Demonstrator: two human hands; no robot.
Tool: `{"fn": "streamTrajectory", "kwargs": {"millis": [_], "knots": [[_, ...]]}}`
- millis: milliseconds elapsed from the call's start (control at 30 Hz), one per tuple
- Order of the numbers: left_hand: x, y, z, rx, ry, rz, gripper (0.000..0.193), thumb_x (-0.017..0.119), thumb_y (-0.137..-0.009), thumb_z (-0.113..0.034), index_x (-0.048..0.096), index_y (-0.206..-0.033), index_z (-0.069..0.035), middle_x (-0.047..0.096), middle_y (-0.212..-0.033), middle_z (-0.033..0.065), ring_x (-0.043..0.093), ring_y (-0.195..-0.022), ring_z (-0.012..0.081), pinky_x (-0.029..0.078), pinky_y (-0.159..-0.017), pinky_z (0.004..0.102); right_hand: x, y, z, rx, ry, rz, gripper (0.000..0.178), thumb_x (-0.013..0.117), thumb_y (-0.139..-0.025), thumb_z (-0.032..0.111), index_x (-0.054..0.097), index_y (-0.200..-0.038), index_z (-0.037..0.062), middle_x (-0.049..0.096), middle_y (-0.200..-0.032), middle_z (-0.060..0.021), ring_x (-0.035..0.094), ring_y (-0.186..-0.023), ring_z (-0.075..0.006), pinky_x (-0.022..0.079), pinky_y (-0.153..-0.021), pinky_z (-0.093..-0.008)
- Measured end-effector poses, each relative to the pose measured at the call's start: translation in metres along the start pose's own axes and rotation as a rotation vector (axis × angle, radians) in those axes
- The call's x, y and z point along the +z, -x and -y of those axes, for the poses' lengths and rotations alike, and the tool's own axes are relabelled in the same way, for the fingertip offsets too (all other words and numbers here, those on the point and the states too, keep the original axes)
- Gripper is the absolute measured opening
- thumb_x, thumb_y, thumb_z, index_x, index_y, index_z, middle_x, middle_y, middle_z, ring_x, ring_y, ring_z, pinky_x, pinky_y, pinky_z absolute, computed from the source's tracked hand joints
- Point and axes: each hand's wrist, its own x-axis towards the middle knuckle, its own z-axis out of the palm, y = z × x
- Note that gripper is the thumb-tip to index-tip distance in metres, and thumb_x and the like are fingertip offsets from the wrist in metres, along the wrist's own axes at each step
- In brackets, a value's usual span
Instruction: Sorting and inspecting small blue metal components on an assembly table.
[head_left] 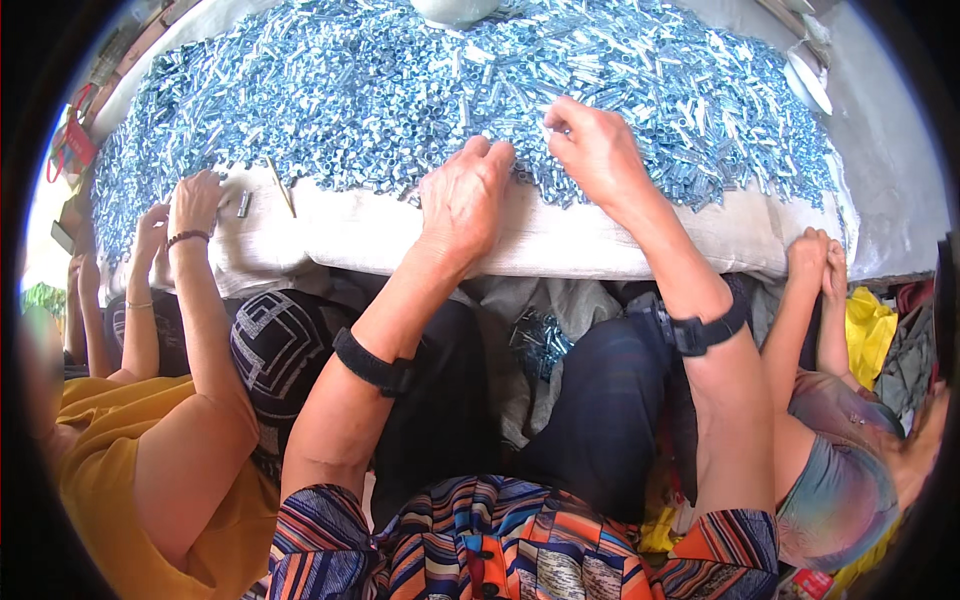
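A wide heap of small shiny blue-silver metal tubes (400, 90) lies on a pale cloth (360, 225) over the table. My left hand (468, 195) is at the heap's near edge, its back up and its fingers curled in; whatever they hold is hidden. To its right and a little farther out, my right hand (600, 155) is raised over the tubes. Its thumb and forefinger are pinched together at a small pale bit, too small to make out. In my lap, more of the metal tubes (540, 340) rest on a grey cloth (585, 305).
Co-workers sit close on both sides. A left co-worker's hand (196, 200) and a right co-worker's hand (808, 255) are at the table edge. A thin stick (281, 188) lies on the cloth at left. A pale bowl (455, 8) stands at the back, a white dish (808, 82) at right.
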Motion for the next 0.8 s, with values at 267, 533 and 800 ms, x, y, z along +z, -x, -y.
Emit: {"fn": "streamTrajectory", "kwargs": {"millis": [267, 533, 800], "knots": [[0.002, -0.005, 0.006, 0.044, 0.009, -0.016, 0.011, 0.060, -0.078, -0.013, 0.056, -0.088, -0.009, 0.056, -0.083, 0.0117, 0.059, -0.077, 0.0337, 0.047, -0.065, 0.0443, 0.010, -0.016, 0.003, -0.037, 0.506, 0.182, 0.020, 0.057, -0.074, 0.005, 0.055, -0.094, 0.0051, 0.062, -0.076, -0.0189, 0.061, -0.073, -0.0380, 0.048, -0.063, -0.0455], [-0.029, 0.024, 0.005, -0.356, 1.161, 0.137, 0.012, 0.063, -0.085, -0.011, 0.054, -0.086, -0.003, 0.059, -0.074, 0.0016, 0.058, -0.068, 0.0095, 0.046, -0.063, 0.0235, -0.024, 0.040, 0.033, 0.492, -0.775, 0.079, 0.016, 0.060, -0.083, 0.007, 0.057, -0.097, -0.0004, 0.062, -0.073, -0.0097, 0.061, -0.065, -0.0162, 0.050, -0.060, -0.0270], [-0.043, 0.058, -0.017, -0.436, 1.675, 0.329, 0.014, 0.063, -0.088, -0.014, 0.057, -0.094, -0.003, 0.061, -0.081, 0.0043, 0.060, -0.070, 0.0105, 0.050, -0.066, 0.0232, -0.019, 0.099, 0.063, 0.583, -1.197, 0.023, 0.008, 0.058, -0.090, 0.012, 0.056, -0.092, 0.0045, 0.060, -0.076, -0.0047, 0.060, -0.065, -0.0106, 0.049, -0.062, -0.0238]]}}
